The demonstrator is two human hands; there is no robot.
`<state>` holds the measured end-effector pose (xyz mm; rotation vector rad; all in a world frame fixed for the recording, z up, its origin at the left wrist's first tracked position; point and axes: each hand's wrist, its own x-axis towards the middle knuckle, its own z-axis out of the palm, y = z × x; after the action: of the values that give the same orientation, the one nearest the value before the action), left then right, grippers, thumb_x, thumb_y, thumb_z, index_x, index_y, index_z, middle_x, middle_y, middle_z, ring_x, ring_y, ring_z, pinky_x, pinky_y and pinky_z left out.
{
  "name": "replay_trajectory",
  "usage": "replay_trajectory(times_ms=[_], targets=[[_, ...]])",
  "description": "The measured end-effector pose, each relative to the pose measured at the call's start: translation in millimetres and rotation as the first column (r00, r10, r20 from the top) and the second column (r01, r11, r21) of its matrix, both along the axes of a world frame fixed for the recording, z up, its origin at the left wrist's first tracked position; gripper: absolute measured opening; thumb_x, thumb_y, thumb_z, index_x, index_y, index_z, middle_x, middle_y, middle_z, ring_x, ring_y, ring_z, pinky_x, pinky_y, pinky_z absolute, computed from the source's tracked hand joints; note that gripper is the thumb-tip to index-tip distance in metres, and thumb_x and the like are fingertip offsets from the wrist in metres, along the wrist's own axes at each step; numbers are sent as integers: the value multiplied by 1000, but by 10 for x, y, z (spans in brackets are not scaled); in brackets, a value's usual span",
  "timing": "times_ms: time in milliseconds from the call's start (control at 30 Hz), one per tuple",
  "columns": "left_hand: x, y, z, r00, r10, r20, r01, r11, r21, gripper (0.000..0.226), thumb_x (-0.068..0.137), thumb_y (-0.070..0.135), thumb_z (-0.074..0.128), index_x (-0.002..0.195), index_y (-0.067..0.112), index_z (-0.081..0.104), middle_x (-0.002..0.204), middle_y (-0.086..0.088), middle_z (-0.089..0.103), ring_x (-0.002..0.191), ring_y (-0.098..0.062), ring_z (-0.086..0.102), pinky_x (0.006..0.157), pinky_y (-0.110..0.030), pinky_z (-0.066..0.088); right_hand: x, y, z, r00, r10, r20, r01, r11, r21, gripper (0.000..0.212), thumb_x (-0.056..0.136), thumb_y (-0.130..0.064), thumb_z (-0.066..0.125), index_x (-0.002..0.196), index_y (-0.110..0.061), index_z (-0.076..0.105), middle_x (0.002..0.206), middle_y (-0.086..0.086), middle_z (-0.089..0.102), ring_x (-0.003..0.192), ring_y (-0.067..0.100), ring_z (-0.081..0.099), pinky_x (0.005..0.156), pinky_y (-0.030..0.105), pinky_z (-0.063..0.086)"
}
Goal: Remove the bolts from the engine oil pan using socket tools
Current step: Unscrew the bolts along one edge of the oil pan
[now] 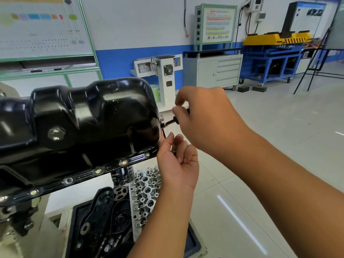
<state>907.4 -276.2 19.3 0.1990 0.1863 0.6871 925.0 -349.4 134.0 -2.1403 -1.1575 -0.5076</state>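
The glossy black oil pan (80,116), with rounded bulges, fills the left side. At its right end the right hand (206,118) pinches a slim metal socket driver (172,122). Below the driver, the left hand (178,162) curls, seemingly around something small and dark. Shiny round bolts (98,171) line the flat flange of the pan.

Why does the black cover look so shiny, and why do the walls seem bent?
In the head view, room light glares in white patches off the glossy oil pan; the wide-angle lens bows the whiteboard frame at the edges; the right hand on the socket tool looks sharp, the left hand too.
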Motion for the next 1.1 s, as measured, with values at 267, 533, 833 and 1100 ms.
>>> replay_trajectory(times_ms=[267, 533, 833, 1100], targets=[[16, -13, -26, 1000, 20, -21, -20, 999, 30, 43, 98, 8, 52, 105, 42, 77, 52, 7, 40, 39, -5, 20, 41, -18, 17, 18, -6, -38, 998, -48, -29, 49, 999, 16, 22, 99, -41, 59, 98, -20, 68, 84, 4, 69, 81, 25, 63, 66, 33, 53], [5, 12, -10, 999, 41, -27, -40, 999, 8, 31, 99, 7, 53, 101, 31, 72, 50, 5, 39, 37, -6, 20, 38, -18, 19, 59, -79, -72, 995, 96, -18, -95, 992, 80, 17, 88, -12, 73, 102, -22, 70, 86, -2, 72, 85, 16, 66, 78, 34, 56], [27, 39, -35, 999, 25, -34, -24, 1000, 9, 44, 70, 25, 74, 111, 25, 59, 58, 4, 49, 36, -7, 19, 36, -19, 22, 100, -170, -202, 994, 105, 37, -108, 988, 112, 11, 82, -7, 76, 86, -17, 74, 82, -1, 68, 79, 15, 58, 72, 31, 47], [51, 13, -1, 995, 26, -91, -30, 999, -42, 12, 97, 20, 62, 94, 30, 68, 58, 2, 54, 39, -8, 21, 39, -19, 26, 111, -210, -238, 993, 104, 62, -112, 982, 154, 11, 82, -5, 75, 83, -16, 73, 79, 0, 67, 77, 16, 60, 70, 29, 47]])
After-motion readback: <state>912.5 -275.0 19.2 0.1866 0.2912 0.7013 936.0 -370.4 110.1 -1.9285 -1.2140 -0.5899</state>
